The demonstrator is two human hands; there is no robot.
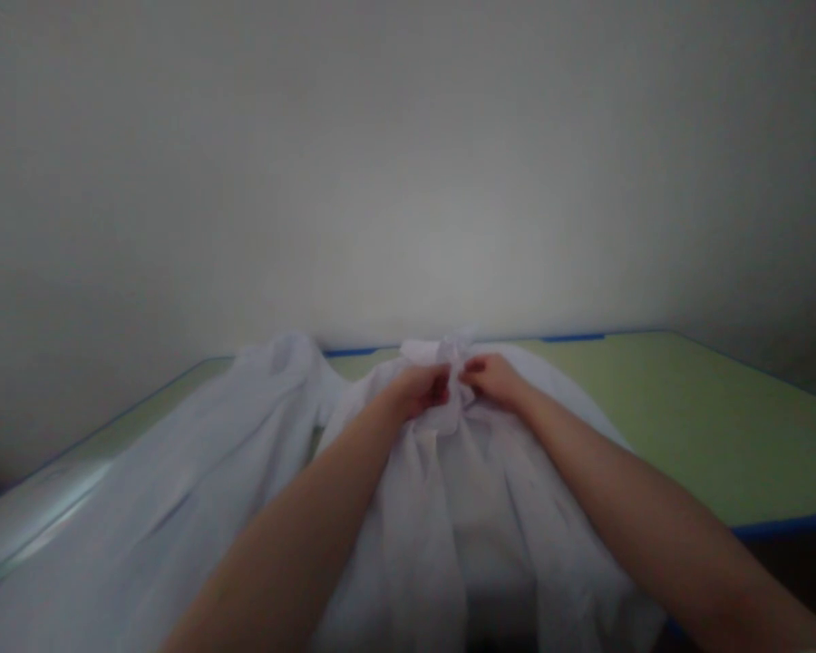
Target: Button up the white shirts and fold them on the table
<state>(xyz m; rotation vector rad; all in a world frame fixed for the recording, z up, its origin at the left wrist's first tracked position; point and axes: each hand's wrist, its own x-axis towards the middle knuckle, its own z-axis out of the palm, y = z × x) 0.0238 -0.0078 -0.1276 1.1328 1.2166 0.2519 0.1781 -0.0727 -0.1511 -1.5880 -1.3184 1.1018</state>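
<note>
A white garment with its collar-like gathered part at the far end lies over the table in the head view. Long folds run from that part toward me and hang past the near edge. My left hand is closed on the left side of the gathered cloth, its fingers curled. Just to the right, my right hand pinches the other side of it. The fingertips of both hands are close together. Blur and dim light hide the exact grip.
More white cloth is spread at the left; I cannot tell whether it belongs to the same garment. The light green tabletop has a blue edge. A plain grey wall stands behind it.
</note>
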